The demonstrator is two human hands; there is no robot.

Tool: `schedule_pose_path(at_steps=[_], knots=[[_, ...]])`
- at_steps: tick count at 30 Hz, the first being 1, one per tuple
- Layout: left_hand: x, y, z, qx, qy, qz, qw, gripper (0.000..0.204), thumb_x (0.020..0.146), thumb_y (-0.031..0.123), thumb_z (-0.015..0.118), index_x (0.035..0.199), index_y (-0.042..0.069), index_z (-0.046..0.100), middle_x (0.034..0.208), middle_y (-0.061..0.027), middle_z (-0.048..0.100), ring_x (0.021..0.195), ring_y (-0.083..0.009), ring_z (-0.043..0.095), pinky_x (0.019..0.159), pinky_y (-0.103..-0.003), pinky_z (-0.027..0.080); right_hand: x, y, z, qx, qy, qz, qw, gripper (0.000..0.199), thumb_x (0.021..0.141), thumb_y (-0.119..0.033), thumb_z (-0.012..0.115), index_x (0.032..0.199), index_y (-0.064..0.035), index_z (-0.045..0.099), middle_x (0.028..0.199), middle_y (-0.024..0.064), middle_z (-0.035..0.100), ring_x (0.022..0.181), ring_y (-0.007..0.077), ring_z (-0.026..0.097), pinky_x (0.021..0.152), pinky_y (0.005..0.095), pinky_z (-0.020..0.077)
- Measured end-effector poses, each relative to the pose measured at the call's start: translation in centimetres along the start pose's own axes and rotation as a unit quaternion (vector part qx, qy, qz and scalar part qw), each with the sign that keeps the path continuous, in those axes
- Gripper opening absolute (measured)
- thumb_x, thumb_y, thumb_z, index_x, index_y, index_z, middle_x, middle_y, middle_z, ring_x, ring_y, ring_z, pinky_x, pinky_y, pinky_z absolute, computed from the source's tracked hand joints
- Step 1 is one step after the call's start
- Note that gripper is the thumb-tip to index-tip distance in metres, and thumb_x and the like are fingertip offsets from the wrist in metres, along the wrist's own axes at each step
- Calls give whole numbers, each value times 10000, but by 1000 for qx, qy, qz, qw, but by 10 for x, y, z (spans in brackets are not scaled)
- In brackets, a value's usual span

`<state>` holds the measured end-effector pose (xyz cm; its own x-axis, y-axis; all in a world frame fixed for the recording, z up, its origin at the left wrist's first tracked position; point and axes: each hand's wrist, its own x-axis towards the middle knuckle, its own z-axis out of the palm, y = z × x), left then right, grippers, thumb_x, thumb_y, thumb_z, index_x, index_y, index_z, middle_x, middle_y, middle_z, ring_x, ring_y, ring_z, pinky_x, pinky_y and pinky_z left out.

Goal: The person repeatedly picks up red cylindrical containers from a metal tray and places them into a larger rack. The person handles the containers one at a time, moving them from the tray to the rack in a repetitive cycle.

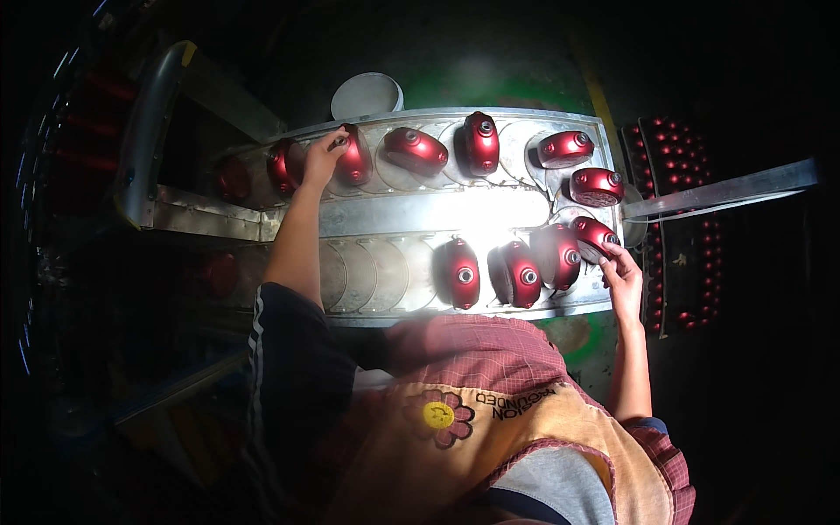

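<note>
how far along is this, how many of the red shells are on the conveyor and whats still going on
Already placed: about a dozen red shells sit on the conveyor discs. In hand: the left hand touches a shell on the far row; the right hand is on the end shell of the near row. Left: several bare discs in the near row.

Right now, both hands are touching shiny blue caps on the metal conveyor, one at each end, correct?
Not quite: the caps are red, not blue. The head view shows the left hand on a red cap at the far left of the metal conveyor, and the right hand on another red cap at the right end.
</note>
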<state>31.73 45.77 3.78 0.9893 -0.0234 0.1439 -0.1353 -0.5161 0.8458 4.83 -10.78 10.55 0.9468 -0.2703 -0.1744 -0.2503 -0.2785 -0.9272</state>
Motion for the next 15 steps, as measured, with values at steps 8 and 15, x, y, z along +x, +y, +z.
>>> schedule_pose_path(at_steps=[8, 15], knots=[[-17, 84, 64, 116, 42, 61, 990, 484, 809, 198, 750, 1269, 95, 638, 1316, -121, 616, 1263, -309, 527, 1072, -374, 407, 24, -36, 6, 27, -49, -47, 997, 296, 930, -23, 641, 1226, -27, 636, 678, -84, 448, 602, 10, 412, 550, 186, 349], [-13, 91, 88, 168, 31, 11, 985, 275, 814, 157, 737, 1071, 76, 684, 1098, -114, 711, 981, -325, 676, 843, -337, 516, 38, -19, -18, -48, -2, -18, 999, 400, 866, -32, 708, 1255, -71, 627, 917, -24, 556, 883, 73, 550, 739, 210, 465]])
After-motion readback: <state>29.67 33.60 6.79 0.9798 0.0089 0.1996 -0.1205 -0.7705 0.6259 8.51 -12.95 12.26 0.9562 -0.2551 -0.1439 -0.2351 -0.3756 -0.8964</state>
